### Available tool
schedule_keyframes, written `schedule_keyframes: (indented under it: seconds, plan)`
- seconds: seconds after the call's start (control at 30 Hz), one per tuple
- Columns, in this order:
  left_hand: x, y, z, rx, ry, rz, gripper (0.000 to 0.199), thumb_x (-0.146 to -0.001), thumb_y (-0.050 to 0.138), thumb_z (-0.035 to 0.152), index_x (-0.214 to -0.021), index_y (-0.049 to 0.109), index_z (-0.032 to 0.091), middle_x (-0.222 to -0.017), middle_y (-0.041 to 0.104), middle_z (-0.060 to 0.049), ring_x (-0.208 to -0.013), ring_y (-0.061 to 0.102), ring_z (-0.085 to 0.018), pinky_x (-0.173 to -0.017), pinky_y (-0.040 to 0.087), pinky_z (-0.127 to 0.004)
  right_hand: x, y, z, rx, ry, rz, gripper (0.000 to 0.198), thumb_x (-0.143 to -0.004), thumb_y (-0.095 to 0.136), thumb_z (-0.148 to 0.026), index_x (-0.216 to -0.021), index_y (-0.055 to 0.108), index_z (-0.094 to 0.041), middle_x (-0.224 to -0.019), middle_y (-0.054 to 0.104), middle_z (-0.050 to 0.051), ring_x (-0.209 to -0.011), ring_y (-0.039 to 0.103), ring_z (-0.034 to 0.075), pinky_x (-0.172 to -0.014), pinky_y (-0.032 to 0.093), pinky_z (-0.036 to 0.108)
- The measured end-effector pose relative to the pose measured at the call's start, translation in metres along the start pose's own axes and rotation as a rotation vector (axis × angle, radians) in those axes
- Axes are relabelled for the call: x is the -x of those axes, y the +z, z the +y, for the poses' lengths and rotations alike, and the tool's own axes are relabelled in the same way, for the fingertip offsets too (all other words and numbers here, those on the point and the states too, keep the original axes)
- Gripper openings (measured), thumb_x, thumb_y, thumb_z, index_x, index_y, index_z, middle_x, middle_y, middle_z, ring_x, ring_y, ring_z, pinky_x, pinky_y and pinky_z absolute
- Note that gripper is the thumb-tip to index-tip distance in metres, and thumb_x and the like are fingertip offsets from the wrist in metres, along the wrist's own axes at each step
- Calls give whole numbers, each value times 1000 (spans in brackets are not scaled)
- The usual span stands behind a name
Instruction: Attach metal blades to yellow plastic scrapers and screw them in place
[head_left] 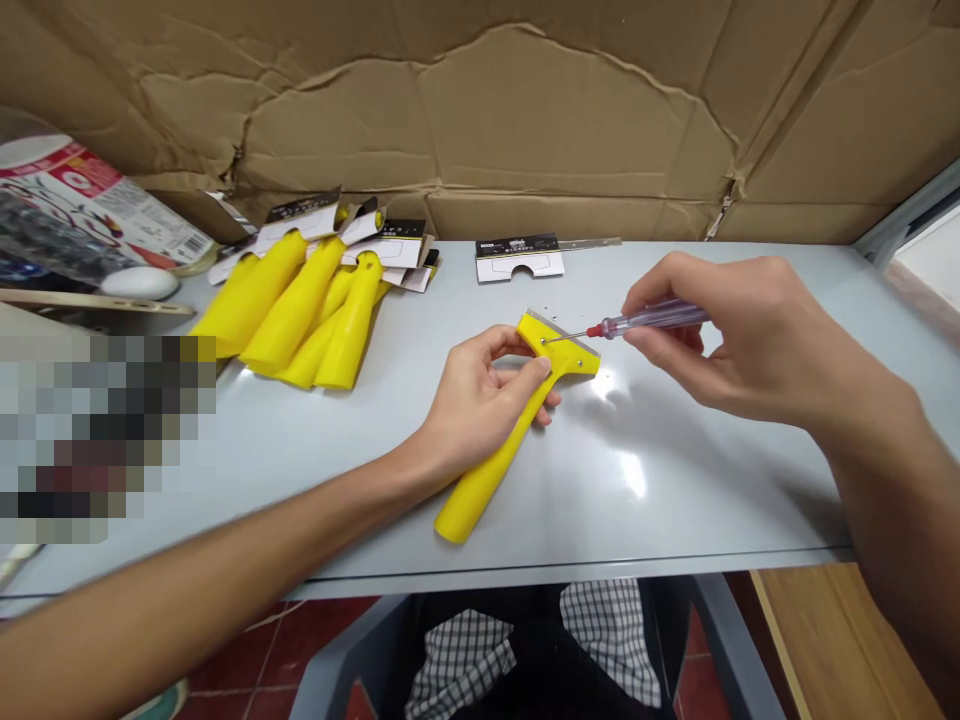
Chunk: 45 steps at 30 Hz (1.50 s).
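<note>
My left hand (487, 395) is closed round the neck of a yellow scraper (487, 480), whose handle slants down toward the table's front edge. A thin metal blade edge (551, 322) shows along the top of its wide head, and two small screws sit in that head. Between the thumb and fingers of my right hand (727, 335) is a screwdriver (652, 316) with a clear purple handle and a red collar. Its slim shaft points left, and the tip meets the scraper head at the left screw (543, 342). Tiny metal bits (554, 317) lie just beyond the head.
Several yellow scrapers (300, 310) with black-and-white card sleeves are piled at the back left. One card sleeve (519, 262) lies at the back beside a thin metal strip (592, 243). A labelled container (97, 200), a white mouse (140, 283) and a cardboard wall (525, 120) border the table (675, 500).
</note>
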<state>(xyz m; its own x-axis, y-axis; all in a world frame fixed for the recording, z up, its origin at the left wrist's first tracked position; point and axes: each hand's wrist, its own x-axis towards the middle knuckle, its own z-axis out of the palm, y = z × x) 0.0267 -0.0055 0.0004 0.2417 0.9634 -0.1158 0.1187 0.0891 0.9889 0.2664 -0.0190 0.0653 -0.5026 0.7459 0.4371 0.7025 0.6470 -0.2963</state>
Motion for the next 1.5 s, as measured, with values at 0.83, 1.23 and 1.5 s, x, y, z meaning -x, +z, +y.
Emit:
schedule_keyframes:
  seconds: [0.83,1.23,1.5]
  plan:
    - [0,0,-2,23,13,-8,21,-96,76,30,-110,70,14,-126,78,-15,-73,81,-18,-63,70,-31,-7,1,9,-3,94,-11,20,-103,62,-29,-91,77,-24,-73,74,2,-60,61,17,-61,45,35]
    - [2,-4,3,119,-52,36,23,-89,84,32,-99,70,17,-95,83,-12,-70,81,-22,-66,70,-35,-5,4,9,-44,78,19,18,-99,65,-24,-107,80,-30,-105,75,6,-80,69,23,-66,56,40]
    - [4,-6,5,70,1,97,24,-90,83,33,-98,65,20,-78,80,-5,-63,77,-19,-58,64,-31,-6,7,15,-28,163,-73,22,-102,60,-29,-110,79,-22,-79,76,1,-60,62,17,-61,46,35]
